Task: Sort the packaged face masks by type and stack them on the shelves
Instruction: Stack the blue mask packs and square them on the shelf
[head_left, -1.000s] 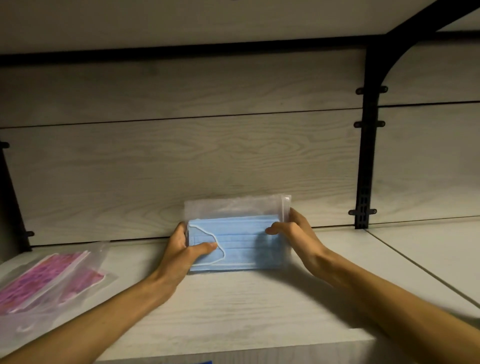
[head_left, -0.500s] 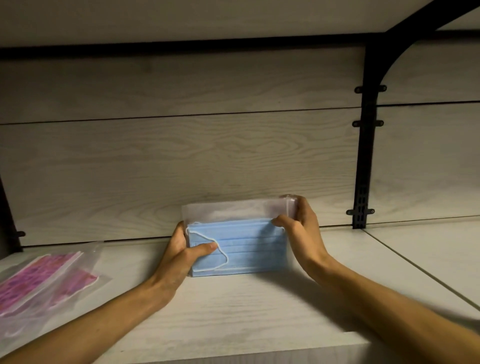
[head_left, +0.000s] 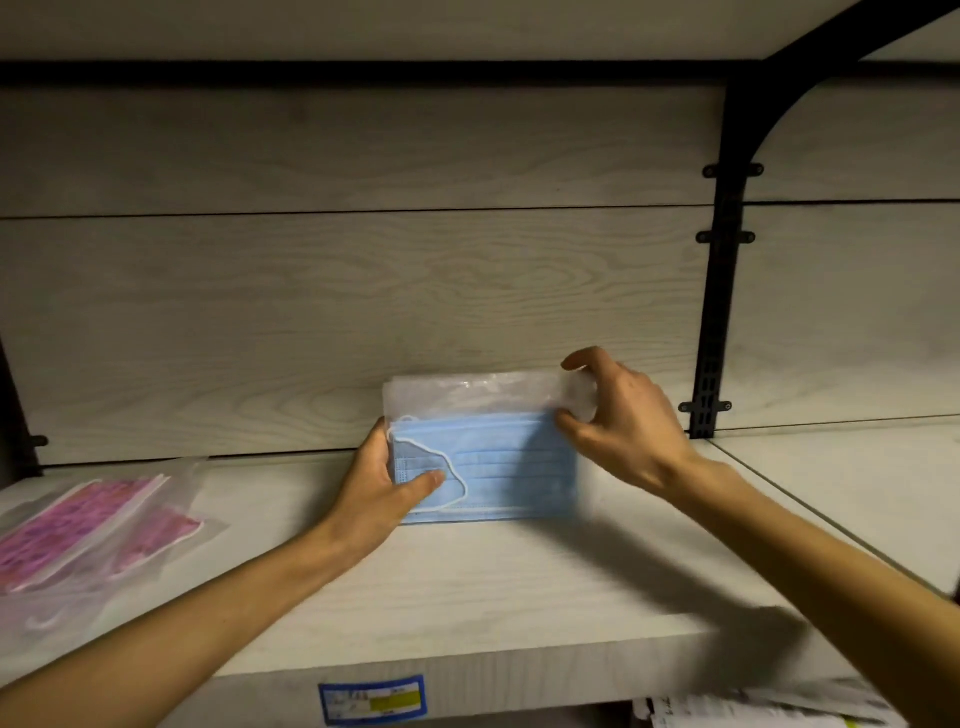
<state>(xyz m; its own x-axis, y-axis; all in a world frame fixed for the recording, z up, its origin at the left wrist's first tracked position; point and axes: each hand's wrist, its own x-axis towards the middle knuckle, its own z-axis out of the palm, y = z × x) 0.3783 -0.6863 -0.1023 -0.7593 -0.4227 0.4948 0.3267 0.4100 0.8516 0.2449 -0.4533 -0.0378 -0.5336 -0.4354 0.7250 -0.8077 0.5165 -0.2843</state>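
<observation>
A stack of blue face masks (head_left: 498, 467) in clear plastic bags stands on edge on the pale wooden shelf (head_left: 467, 597), leaning against the back wall. My left hand (head_left: 384, 488) grips the stack's left end, thumb across the front. My right hand (head_left: 623, 426) is at the upper right corner, thumb and fingers pinching the clear bag's top flap. Pink patterned masks (head_left: 78, 525) in clear bags lie flat at the shelf's left end.
A black metal bracket (head_left: 722, 260) runs up the wall right of the stack, with another shelf section (head_left: 857, 483) beyond it. A blue and yellow label (head_left: 371, 699) is stuck on the shelf's front edge. White papers (head_left: 753, 714) show below at right.
My right hand has risen from the stack's right side to its upper right corner and loosened its fingers. The left hand has stayed on the left end.
</observation>
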